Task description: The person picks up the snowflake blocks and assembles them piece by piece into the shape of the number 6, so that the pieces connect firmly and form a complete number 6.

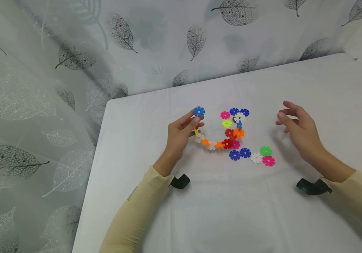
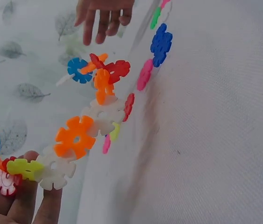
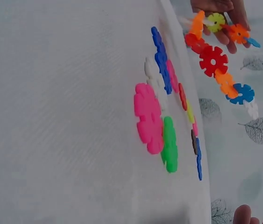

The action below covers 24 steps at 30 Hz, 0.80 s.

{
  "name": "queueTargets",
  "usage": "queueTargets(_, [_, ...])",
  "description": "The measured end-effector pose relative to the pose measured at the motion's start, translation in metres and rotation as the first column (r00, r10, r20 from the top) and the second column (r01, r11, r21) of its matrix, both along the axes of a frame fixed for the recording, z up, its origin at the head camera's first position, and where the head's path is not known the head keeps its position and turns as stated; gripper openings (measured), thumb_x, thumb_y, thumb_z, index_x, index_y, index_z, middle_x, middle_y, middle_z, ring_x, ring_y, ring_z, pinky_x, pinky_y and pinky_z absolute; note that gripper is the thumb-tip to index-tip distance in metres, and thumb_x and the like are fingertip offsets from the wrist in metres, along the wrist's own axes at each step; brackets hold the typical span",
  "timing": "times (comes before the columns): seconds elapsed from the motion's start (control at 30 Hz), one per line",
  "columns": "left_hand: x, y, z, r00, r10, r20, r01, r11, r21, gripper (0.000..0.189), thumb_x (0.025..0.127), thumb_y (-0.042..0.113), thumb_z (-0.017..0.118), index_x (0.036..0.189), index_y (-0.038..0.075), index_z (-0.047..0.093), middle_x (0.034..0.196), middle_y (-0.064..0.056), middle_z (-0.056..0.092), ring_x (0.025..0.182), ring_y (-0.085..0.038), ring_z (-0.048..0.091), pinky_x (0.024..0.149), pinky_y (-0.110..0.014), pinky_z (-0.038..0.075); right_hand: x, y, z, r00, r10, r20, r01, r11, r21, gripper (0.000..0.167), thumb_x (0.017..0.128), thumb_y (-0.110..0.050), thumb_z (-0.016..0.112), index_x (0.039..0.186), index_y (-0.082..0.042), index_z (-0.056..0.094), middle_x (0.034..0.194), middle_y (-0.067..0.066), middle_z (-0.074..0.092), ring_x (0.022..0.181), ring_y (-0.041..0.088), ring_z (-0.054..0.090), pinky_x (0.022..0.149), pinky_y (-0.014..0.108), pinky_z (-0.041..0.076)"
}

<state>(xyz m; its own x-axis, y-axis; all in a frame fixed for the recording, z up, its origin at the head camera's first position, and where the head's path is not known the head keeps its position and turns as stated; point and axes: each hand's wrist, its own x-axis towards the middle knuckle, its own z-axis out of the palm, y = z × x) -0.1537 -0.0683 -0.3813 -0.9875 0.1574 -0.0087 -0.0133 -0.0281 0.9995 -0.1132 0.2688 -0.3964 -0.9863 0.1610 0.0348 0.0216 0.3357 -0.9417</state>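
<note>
My left hand (image 1: 179,135) pinches one end of a chain of interlocking plastic discs (image 1: 205,142), notched like snowflakes, near a blue disc (image 1: 199,111). The chain curves in a U, raised off the table; in the left wrist view it shows orange (image 2: 75,137), white, yellow, red and blue pieces. Its far end, with a red disc (image 3: 213,61) partway along, hangs free in the right wrist view. To the right, my right hand (image 1: 302,131) hovers apart from the discs, fingers loosely bent and holding nothing.
Loose discs lie flat on the white-covered table (image 1: 231,211): a green one (image 1: 266,151), a pink one (image 1: 268,161), a white one (image 1: 256,157), blue ones (image 1: 245,153) and others behind the chain. A leaf-patterned curtain (image 1: 155,42) borders the table's back and left.
</note>
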Motion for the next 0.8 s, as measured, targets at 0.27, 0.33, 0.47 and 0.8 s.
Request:
queueTargets(0.27, [-0.0008,-0.0023,-0.0014,1.0,0.011,0.01,-0.011,1.0,0.022,0.047,0.099,0.023,0.067,0.145,0.015,0.058,0.119,-0.007,0.073,0.105,-0.022,0.072,0.091,-0.038,0.056,0.004,0.0104,-0.0072,0.984,0.091,0.151,-0.105,0.99,0.09,0.063,0.103,-0.044,0.055,0.155,-0.011,0.041,0.122,-0.007,0.055,0.095,-0.005,0.058,0.075,0.012,0.044])
queueTargets(0.33, [-0.001,-0.0027,-0.0019,1.0,0.01,0.011,-0.01,1.0,0.025,0.047,0.1,0.023,0.067,0.145,0.015,0.058,0.119,-0.007,0.073,0.105,-0.023,0.071,0.092,-0.038,0.056,0.0049,0.0111,-0.0086,0.973,0.131,0.189,-0.161,0.975,0.155,0.061,0.102,-0.047,0.055,0.152,-0.012,0.046,0.128,0.0,0.058,0.1,0.0,0.056,0.076,0.013,0.043])
queueTargets(0.47, [-0.0009,-0.003,-0.0031,1.0,0.013,0.005,-0.013,0.999,0.033,0.047,0.1,0.023,0.067,0.145,0.015,0.058,0.119,-0.007,0.073,0.105,-0.023,0.071,0.092,-0.038,0.056,0.0058,0.0112,-0.0088,0.946,0.226,0.231,-0.29,0.91,0.296,0.052,0.101,-0.043,0.061,0.141,-0.009,0.06,0.129,0.015,0.062,0.107,0.021,0.054,0.072,0.018,0.047])
queueTargets(0.8, [-0.0005,-0.0029,-0.0037,1.0,0.014,0.002,-0.014,0.998,0.059,0.045,0.099,0.02,0.067,0.143,0.013,0.06,0.119,-0.008,0.073,0.105,-0.023,0.072,0.092,-0.037,0.056,0.0022,0.0093,-0.0026,0.844,0.418,0.335,-0.532,0.729,0.431,0.042,0.081,-0.031,0.086,0.114,-0.007,0.074,0.098,0.002,0.066,0.086,0.021,0.058,0.064,0.027,0.05])
